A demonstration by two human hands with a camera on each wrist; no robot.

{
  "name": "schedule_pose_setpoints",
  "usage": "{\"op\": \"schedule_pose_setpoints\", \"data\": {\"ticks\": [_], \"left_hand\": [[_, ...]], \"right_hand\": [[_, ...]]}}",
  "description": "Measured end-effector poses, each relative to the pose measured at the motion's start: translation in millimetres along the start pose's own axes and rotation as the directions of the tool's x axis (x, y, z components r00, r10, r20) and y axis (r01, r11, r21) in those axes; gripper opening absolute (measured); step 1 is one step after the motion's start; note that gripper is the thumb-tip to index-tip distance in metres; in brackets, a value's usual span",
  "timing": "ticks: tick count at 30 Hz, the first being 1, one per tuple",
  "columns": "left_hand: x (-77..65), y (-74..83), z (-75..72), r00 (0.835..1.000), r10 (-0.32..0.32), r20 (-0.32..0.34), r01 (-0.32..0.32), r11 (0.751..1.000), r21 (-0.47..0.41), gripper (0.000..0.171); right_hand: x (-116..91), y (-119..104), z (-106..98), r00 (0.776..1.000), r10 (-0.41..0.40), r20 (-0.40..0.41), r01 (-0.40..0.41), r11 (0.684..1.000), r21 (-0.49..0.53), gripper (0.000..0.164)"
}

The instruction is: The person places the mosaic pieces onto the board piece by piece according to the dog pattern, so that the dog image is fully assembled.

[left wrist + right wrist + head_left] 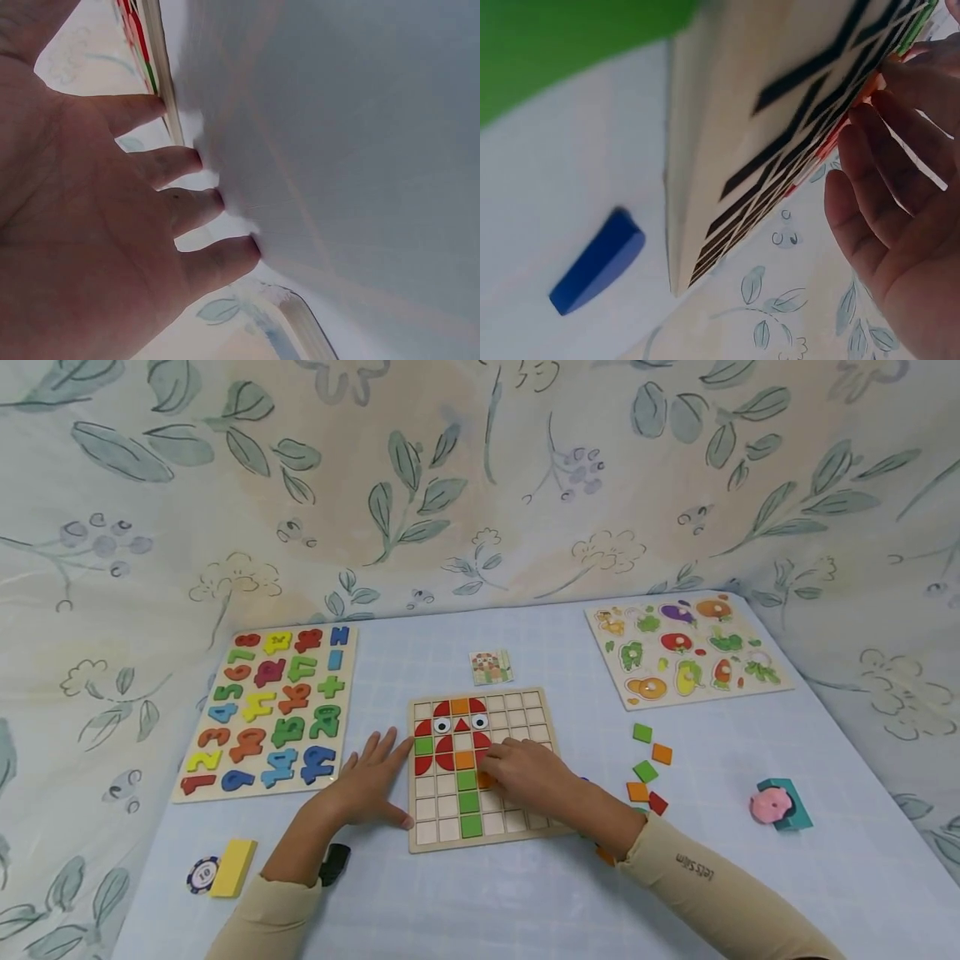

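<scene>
A wooden grid board (438, 787) lies mid-table, partly filled with red rounded pieces, two eye pieces, and green and orange squares. My left hand (367, 785) is spread at its left side, the thumb and a finger at the board's edge. In the left wrist view its fingertips (244, 247) touch the tablecloth. My right hand (525, 777) reaches over the board with curled fingers, pinching an orange square tile (486, 780) at a cell right of the green column. The right wrist view shows the fingers (855, 202) bent toward the board; the tile is mostly hidden there.
A small pattern card (491, 667) lies behind the board. Loose tiles (645, 772) are scattered right. A number puzzle (262, 718) stands left, a vegetable puzzle (686, 652) back right. A yellow block (233, 868) and a teal-and-pink toy (780, 804) lie at the sides.
</scene>
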State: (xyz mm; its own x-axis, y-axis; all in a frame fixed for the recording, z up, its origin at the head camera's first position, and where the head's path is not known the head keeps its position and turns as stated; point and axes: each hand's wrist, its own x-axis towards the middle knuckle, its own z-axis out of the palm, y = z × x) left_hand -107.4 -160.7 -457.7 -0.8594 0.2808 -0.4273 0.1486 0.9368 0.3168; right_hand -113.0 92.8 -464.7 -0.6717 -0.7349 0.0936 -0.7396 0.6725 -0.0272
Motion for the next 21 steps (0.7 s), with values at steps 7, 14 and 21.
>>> {"op": "schedule_pose_setpoints", "data": {"ticks": [7, 14, 21], "left_hand": [[-1.4, -2.4, 0.6, 1.000, -0.003, -0.001, 0.003, 1.000, 0.000, 0.118], [-2.4, -4.5, 4.8, 1.000, 0.008, 0.005, -0.008, 1.000, -0.014, 0.118], [1.2, -4.3, -1.3, 0.999, 0.033, -0.003, -0.033, 0.999, 0.002, 0.118]], "right_hand": [[2.3, -2.5, -2.6, 0.999, 0.015, 0.051, -0.016, 1.000, 0.027, 0.020], [-18.5, 13.2, -17.4, 0.985, 0.126, 0.120, -0.138, 0.985, 0.100, 0.020], [-82.6, 59.3, -42.0, 0.858, 0.400, 0.323, -0.452, 0.886, 0.102, 0.019]]}}
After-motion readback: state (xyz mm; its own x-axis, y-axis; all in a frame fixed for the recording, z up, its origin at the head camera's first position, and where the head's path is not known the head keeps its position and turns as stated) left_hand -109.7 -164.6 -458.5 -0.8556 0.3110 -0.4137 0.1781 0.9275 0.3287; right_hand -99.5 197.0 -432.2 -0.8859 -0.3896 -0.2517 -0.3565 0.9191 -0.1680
